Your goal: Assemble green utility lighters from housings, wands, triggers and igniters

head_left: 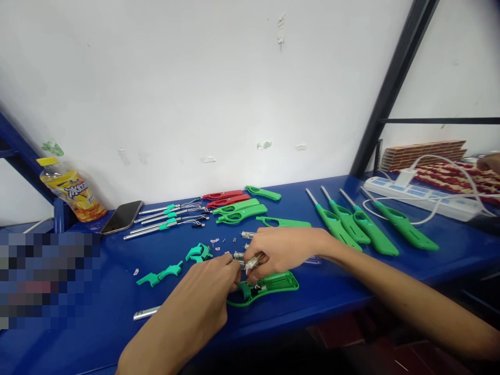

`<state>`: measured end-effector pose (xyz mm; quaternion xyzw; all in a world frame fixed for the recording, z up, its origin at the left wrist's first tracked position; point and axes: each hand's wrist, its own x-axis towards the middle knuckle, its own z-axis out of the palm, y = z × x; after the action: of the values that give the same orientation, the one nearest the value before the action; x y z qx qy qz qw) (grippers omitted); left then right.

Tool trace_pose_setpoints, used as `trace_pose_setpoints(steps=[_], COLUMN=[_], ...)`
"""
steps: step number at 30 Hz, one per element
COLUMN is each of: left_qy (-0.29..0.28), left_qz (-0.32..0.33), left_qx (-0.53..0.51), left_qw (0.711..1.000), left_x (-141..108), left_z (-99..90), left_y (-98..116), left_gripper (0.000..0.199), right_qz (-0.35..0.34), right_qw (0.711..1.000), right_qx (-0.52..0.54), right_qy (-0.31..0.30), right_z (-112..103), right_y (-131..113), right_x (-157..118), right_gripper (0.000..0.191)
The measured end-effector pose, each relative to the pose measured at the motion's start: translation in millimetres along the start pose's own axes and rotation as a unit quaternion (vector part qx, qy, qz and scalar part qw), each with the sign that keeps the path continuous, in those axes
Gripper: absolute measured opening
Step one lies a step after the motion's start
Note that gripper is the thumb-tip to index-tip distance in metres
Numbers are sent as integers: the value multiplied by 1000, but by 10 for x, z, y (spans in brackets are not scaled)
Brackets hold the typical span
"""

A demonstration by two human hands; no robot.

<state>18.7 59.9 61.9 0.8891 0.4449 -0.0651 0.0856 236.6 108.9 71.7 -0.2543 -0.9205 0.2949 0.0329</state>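
My left hand [213,278] has its fingers closed at the front end of an open green lighter half-shell [287,282], which lies on the blue table with its inside facing up. A dark green trigger [246,289] and a small black part sit in that shell. Just above it, my right hand [285,247] pinches a clear gas tank [254,260], tilted. Other clear tanks [247,235] lie behind and partly under the right hand. To the left of my left forearm, the end of a metal lighter tube [145,313] shows; the forearm hides the rest.
Loose teal triggers [199,252] and tiny parts [217,241] lie left of centre. Behind are wired tubes [167,224], red shells [226,195] and green shells [240,208]. Assembled lighters [338,226], a power strip [422,198], a phone [123,216] and a bottle [74,190] stand around. A person's hand [490,162] shows far right.
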Motion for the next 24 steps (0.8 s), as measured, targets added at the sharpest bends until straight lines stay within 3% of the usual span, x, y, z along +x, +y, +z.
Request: trace_pose_setpoints(steps=[7,17,24], left_qy=[-13,21,101], left_qz=[-19,-45,12], left_qx=[30,17,-8], left_qw=[999,999,995], left_x=[20,9,-2], left_z=[1,10,28], left_y=[25,-216,-179], left_gripper=[39,27,16], right_qz=[-5,10,6], right_qw=[1000,997,996], right_qx=[-11,-36,-31], right_qy=[8,65,88], right_z=[10,23,5], right_y=[-1,-48,-37], right_x=[7,52,29], right_gripper=[17,18,23])
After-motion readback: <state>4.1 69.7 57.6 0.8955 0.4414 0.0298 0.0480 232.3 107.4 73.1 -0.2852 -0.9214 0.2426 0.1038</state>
